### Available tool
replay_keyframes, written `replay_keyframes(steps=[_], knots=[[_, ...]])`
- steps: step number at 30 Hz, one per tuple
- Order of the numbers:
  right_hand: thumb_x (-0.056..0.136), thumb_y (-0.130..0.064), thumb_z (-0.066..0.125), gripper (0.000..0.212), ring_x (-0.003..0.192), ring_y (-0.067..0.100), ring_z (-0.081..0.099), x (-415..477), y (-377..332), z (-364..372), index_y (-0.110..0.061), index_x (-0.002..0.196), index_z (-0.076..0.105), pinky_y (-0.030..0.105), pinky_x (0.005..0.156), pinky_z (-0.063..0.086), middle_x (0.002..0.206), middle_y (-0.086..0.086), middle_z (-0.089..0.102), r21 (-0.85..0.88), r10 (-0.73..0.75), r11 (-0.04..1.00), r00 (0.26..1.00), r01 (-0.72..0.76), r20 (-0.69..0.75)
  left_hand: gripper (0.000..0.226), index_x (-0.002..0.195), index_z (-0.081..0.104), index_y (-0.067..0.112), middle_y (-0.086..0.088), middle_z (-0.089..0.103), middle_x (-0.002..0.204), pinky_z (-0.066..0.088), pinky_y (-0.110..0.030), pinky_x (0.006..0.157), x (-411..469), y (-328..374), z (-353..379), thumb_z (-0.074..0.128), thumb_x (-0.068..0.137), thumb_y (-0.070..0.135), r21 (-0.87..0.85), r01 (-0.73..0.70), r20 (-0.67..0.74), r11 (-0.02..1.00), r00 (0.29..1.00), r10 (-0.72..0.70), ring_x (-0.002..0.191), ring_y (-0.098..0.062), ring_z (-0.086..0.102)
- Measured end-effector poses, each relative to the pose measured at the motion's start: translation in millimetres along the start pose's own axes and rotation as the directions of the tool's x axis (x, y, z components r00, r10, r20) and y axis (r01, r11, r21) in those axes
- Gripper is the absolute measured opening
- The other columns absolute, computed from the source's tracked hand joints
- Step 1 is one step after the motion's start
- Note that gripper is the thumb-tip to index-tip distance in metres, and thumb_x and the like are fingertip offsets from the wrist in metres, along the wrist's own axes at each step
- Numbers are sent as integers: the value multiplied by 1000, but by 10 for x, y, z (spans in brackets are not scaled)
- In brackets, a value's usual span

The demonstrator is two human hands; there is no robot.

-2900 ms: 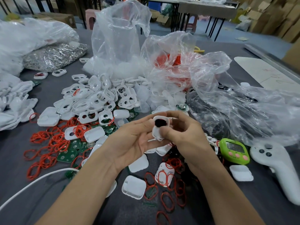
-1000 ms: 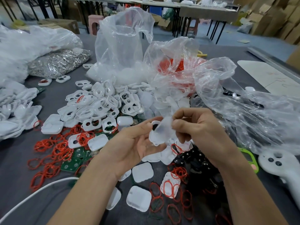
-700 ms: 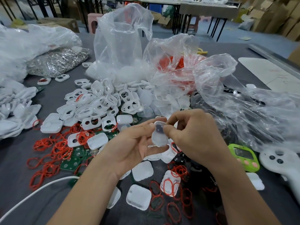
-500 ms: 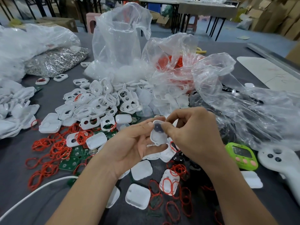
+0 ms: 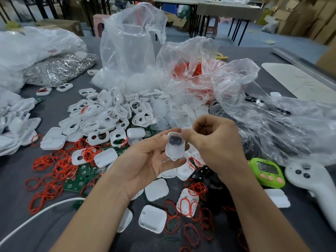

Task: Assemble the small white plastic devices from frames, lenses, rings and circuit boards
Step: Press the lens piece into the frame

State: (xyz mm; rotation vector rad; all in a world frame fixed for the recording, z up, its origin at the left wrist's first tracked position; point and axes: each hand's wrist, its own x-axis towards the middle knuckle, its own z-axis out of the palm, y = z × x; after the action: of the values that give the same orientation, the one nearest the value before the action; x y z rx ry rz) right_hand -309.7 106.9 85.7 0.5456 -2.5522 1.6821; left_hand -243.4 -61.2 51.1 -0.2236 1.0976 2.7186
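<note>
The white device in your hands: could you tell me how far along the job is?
Done, possibly: white pile at far left. In hand: left hand and right hand hold one white device with a dark insert. Left: loose frames, red rings and green boards.

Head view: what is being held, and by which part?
A small white device: the left hand cradles its left edge and underside; the right hand pinches its top right corner.

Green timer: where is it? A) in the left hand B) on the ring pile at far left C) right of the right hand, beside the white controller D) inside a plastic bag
C: the green timer sits right of the right hand, beside the white controller.
</note>
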Motion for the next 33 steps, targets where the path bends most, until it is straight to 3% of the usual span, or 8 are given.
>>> replay_keyframes(steps=[3, 7, 11, 18, 27, 31, 33], knots=[[75, -25, 85, 22, 48, 6, 47, 23, 8, -65, -23, 68, 65, 25, 50, 41, 56, -7, 61, -16, -47, 999, 999, 47, 10, 30, 115, 77, 5, -17, 72, 124, 63, -41, 77, -6, 7, 25, 59, 92, 12, -22, -11, -11, 1000, 1000, 11, 106, -29, 74], [71, -21, 89, 17, 65, 3, 51, -6, -32, -68, -32, 72, 77, 12, 60, 39, 72, -15, 65, -75, -169, 981, 976, 180, 135, 29, 114, 78, 7, -15, 72, 124, 63, -41, 78, -5, 16, 33, 62, 90, 12, -6, -17, -32, 1000, 999, 17, 101, -25, 73], [68, -18, 89, 18, 79, -4, 56, -32, -40, -16, -34, 73, 81, 7, 68, 39, 77, -22, 64, -120, -180, 972, 969, 202, 170, 29, 114, 77, 6, -16, 73, 115, 63, -44, 84, -16, 19, 45, 65, 88, 12, -6, -21, -19, 1000, 1000, 21, 99, -26, 74], [69, -23, 91, 17, 85, 2, 55, -70, -30, 60, -33, 74, 78, 6, 70, 36, 70, -18, 62, -204, -232, 947, 967, 250, 106, 46, 137, 57, -5, -23, 64, 134, 62, -42, 85, -7, 5, 70, 57, 94, 13, -30, -44, -63, 999, 997, 42, 110, -29, 70], [75, -25, 88, 12, 93, 5, 56, -92, -4, 139, -32, 75, 78, 5, 80, 36, 75, -14, 64, -240, -269, 929, 960, 280, 78, 33, 115, 73, -2, -22, 70, 126, 64, -40, 80, 5, 7, 56, 60, 91, 16, -89, -44, -84, 995, 996, 36, 112, -27, 72], [76, -27, 86, 11, 84, 3, 57, -61, 6, 78, -35, 74, 78, 8, 73, 38, 77, -19, 66, -85, -224, 970, 974, 227, 37, 28, 107, 80, 1, -20, 65, 134, 64, -41, 80, 7, 17, 66, 63, 90, 15, -104, -42, -96, 994, 995, 32, 120, -25, 65], [75, -23, 87, 17, 78, 3, 55, -30, 22, 19, -37, 74, 77, 10, 70, 39, 77, -19, 66, -47, -221, 974, 975, 220, -1, 26, 106, 80, 4, -19, 70, 128, 64, -39, 77, 3, 22, 75, 63, 90, 15, -88, -39, -108, 995, 994, 29, 109, -25, 73]])
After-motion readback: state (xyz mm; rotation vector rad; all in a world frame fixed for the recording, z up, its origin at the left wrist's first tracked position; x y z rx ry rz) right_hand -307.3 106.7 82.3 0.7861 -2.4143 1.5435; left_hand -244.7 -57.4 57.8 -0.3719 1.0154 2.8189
